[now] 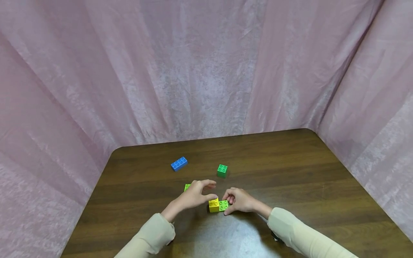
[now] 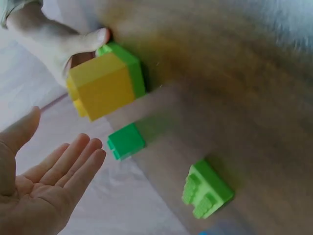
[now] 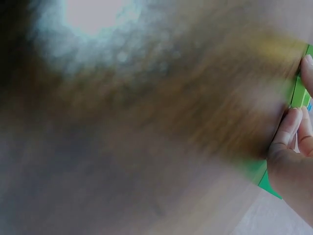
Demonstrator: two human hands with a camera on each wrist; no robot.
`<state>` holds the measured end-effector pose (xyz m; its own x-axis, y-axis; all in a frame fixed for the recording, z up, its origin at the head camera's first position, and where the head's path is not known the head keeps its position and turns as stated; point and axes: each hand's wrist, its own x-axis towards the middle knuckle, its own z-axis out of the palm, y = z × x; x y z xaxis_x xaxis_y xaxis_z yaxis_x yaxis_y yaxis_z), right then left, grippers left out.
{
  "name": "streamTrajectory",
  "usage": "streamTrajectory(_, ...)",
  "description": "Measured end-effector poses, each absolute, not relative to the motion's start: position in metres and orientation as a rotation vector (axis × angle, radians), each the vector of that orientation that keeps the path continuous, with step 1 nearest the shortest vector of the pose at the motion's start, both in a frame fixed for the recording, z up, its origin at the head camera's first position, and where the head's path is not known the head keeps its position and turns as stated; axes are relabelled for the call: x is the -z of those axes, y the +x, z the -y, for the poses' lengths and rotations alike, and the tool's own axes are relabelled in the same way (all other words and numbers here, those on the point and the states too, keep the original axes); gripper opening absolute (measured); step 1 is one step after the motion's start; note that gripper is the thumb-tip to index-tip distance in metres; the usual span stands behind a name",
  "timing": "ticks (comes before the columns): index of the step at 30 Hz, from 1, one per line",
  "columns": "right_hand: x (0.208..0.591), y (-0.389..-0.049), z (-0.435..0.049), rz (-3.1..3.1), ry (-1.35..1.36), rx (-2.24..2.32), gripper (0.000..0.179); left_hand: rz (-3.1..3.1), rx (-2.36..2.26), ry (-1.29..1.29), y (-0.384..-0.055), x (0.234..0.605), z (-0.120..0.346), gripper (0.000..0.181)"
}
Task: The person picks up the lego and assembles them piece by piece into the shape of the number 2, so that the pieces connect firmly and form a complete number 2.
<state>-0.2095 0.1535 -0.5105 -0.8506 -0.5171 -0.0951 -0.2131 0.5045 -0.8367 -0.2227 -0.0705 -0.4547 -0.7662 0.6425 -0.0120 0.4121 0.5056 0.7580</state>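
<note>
A yellow brick (image 1: 214, 205) is stacked on one end of a lime green brick (image 1: 223, 205), whose studs show beside it. My right hand (image 1: 240, 200) pinches the lime green brick's free end between thumb and fingers; the right wrist view catches only part of this hand (image 3: 288, 156) at its edge. Just left of the yellow brick (image 2: 102, 85), my left hand (image 1: 195, 194) holds nothing. Its fingers are spread from the thumb, and the left wrist view shows the bare palm (image 2: 44, 200).
Beyond the hands stand a dark green brick (image 1: 222, 170) and, farther left, a long blue brick (image 1: 179, 163). A second lime green piece (image 2: 208, 191) lies on the wooden table (image 1: 274, 157), partly behind my left hand in the head view. Pink curtains (image 1: 200, 71) surround the table.
</note>
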Motion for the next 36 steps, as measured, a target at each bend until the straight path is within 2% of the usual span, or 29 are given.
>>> streamTrajectory(13, 0.516, -0.211, -0.151, -2.436, -0.600, 1.268, 0.035, -2.636, -1.158, 0.864, -0.235, 0.435, 0.088, 0.035)
streamTrajectory(27, 0.516, -0.210, -0.152, -2.421, -0.626, 1.341, 0.036, -2.780, -1.058, 0.707, -0.258, 0.431, 0.106, 0.028)
streamTrajectory(36, 0.517, -0.210, -0.152, -2.428, -0.605, 1.302, 0.035, -2.816, -1.096, 0.625, -0.280, 0.442, 0.128, 0.033)
